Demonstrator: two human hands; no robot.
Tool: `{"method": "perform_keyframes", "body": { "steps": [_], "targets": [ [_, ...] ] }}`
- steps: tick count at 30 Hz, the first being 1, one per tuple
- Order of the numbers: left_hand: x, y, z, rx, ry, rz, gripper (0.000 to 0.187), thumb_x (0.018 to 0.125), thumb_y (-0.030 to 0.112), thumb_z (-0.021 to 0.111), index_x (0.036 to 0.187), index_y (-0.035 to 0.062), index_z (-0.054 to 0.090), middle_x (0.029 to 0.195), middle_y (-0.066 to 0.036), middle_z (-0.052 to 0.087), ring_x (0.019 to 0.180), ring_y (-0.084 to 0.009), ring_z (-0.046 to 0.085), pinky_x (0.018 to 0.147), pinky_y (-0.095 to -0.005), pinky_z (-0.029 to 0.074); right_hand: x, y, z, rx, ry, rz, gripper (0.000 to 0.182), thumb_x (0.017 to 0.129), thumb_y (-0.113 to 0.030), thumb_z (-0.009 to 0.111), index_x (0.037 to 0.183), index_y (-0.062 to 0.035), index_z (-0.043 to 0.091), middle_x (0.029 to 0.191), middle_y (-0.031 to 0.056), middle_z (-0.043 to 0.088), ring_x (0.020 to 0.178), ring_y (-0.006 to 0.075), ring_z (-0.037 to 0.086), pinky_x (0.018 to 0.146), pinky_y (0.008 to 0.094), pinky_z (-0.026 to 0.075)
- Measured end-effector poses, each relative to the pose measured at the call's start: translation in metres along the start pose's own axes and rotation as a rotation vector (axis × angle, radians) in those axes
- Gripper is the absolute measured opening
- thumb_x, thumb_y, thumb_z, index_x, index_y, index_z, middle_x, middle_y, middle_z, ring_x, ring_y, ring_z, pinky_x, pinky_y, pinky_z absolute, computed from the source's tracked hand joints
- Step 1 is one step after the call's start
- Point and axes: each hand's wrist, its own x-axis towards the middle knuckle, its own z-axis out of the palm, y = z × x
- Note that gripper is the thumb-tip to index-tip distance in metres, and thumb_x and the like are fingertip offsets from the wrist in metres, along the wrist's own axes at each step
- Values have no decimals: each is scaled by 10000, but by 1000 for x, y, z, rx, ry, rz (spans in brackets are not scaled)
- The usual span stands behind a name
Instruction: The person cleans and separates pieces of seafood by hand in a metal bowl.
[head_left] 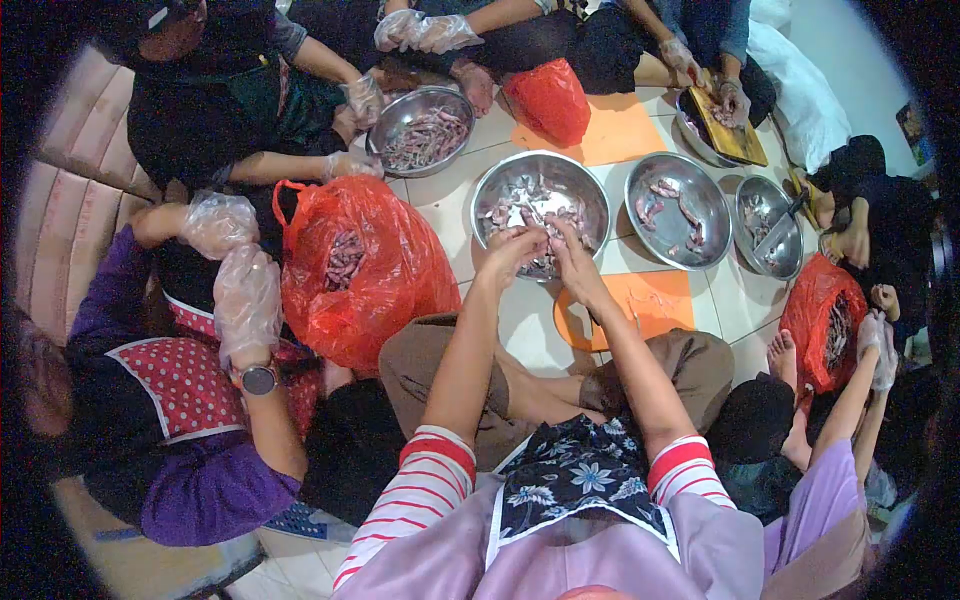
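Observation:
My left hand (pixel 514 250) and my right hand (pixel 575 262) meet over the near edge of a steel bowl (pixel 482 185). Both are bare, with fingers bent and pinched close together. Whatever small piece lies between the fingertips is too small and partly covered to name. Pale pinkish scraps (pixel 555 200) lie in the bowl just beyond my fingers. Below my right hand is an orange sheet (pixel 650 300) on the tiled floor, in front of my crossed legs.
A red plastic bag (pixel 400 270) with thin pinkish pieces stands at left, beside a person with gloved hands (pixel 248 295). More steel bowls (pixel 680 255) stand to the right and far left. A cutting board (pixel 735 140), other red bags and several people ring the floor.

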Motion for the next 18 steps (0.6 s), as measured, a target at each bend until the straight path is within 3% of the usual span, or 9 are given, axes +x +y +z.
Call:
{"method": "perform_keyframes", "body": {
  "steps": [6,10,12,15,16,18],
  "targets": [
    [-5,-3,2,153,18,-78,184,760,115,651,885,-1,583,832,-66,605,761,-164,602,742,-282,512,-3,7,11,-42,56,90,302,933,-328,303,1095,-86,383,936,259,552,929,426,529,770,451,399],
    [-8,-3,7,191,-24,-138,189,764,117,648,901,1,589,856,-70,613,760,-161,604,734,-270,508,-3,19,14,-97,82,161,294,933,-317,296,1055,-60,370,917,256,548,913,437,521,764,456,397],
    [-10,-2,7,235,-40,-174,192,767,114,646,916,6,590,868,-70,616,760,-159,604,727,-266,507,5,27,17,-53,133,169,312,935,-319,310,1085,-54,376,944,248,525,919,370,539,778,405,405],
    [-6,-1,-1,224,-127,-126,171,787,103,621,928,12,593,883,-71,619,763,-155,604,716,-263,502,9,17,4,-9,137,231,310,926,-308,308,1036,-23,362,919,233,546,848,392,552,764,430,406],
    [2,0,-11,257,-46,-41,172,799,108,609,938,9,592,887,-70,618,771,-155,603,717,-263,500,11,18,0,-1,124,208,336,923,-325,328,1078,-29,363,931,212,549,798,327,568,735,389,424],
    [4,3,-16,261,112,99,193,831,115,567,974,-12,586,890,-69,616,793,-154,599,723,-259,494,11,10,-12,109,98,336,354,922,-336,336,1101,-31,362,911,189,554,773,300,562,729,372,428]
  ]
}}
